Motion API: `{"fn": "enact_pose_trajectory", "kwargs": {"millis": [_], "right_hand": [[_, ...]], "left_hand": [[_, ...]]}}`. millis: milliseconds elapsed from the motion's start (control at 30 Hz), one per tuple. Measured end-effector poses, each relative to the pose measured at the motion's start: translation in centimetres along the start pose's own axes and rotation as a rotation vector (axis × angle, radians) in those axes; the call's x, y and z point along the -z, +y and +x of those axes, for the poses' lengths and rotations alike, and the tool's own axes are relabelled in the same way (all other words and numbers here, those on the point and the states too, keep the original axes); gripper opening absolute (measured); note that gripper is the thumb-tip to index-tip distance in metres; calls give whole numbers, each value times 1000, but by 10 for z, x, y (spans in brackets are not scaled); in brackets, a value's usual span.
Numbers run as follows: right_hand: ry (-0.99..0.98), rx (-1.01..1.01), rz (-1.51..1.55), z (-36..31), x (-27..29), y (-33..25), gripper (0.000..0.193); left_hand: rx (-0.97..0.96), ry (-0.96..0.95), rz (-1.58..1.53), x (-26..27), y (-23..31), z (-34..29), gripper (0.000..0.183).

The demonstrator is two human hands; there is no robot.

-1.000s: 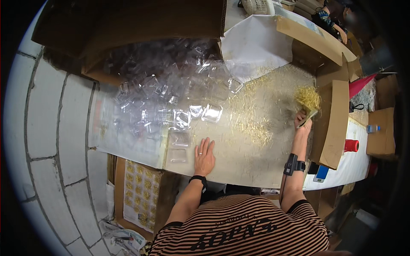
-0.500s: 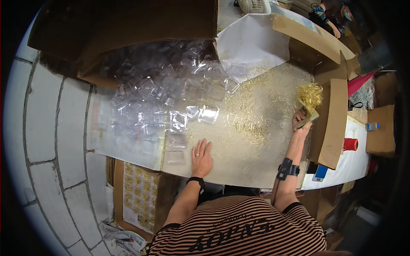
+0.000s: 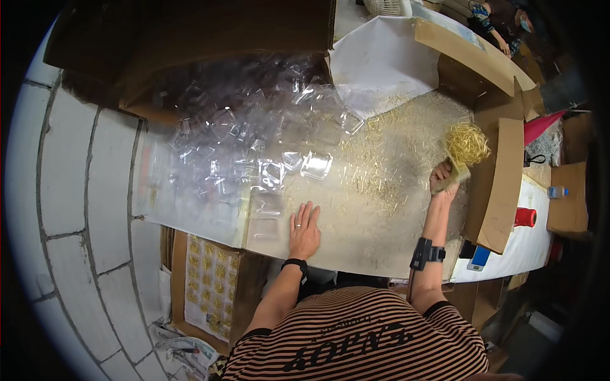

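Observation:
My left hand [image 3: 305, 235] lies flat on the beige tabletop [image 3: 337, 244] with its fingers outstretched and nothing in them. Just left of it are two small clear plastic trays [image 3: 265, 204]. At the right of the table, my right hand [image 3: 445, 179] is wrapped round the pale base of a bundle of gold strands [image 3: 467, 143], whose loose, curly end points away from me. Short gold clippings [image 3: 375, 181] lie scattered between the hands and toward the back. A big heap of clear plastic trays [image 3: 222, 136] spreads over the left side.
A large cardboard box [image 3: 210, 32] overhangs the heap. Cardboard walls [image 3: 501, 184] edge the table's right side. Below left stands a box of gold-filled pieces in rows [image 3: 210, 279]. Right of the table are a red object [image 3: 525, 217] and a bottle [image 3: 558, 192]. Another person [image 3: 502, 28] is far right.
The gold strands' free end has turned and looks rounder, and my right hand has tilted slightly. My left hand stays flat on the table; the whole view has shifted a little.

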State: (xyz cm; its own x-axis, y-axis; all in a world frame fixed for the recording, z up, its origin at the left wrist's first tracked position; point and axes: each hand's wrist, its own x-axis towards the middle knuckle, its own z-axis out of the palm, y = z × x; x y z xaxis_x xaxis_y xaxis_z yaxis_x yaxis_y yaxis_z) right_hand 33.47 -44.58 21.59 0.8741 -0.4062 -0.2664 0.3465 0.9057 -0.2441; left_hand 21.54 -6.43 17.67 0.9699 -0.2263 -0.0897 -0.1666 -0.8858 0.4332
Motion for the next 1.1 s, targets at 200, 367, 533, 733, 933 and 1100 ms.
{"fn": "enact_pose_trajectory", "kwargs": {"millis": [200,367,533,733,933,1100], "right_hand": [[151,49,-66,5,-2,-16,14],[159,21,-263,2,5,-50,10],[242,15,-414,16,35,-53,10],[426,11,-390,-62,-68,37,12],[353,-384,-738,-56,-36,109,20],[364,-425,-633,-57,-27,152,31]], "left_hand": [[15,5,18,-1,-2,-1,53],[16,11,20,-2,-2,0,53],[-20,23,24,1,-2,3,53],[11,1,34,2,-1,-2,53],[21,2,52,-5,0,-2,53],[8,33,20,-2,0,0,53]]}}
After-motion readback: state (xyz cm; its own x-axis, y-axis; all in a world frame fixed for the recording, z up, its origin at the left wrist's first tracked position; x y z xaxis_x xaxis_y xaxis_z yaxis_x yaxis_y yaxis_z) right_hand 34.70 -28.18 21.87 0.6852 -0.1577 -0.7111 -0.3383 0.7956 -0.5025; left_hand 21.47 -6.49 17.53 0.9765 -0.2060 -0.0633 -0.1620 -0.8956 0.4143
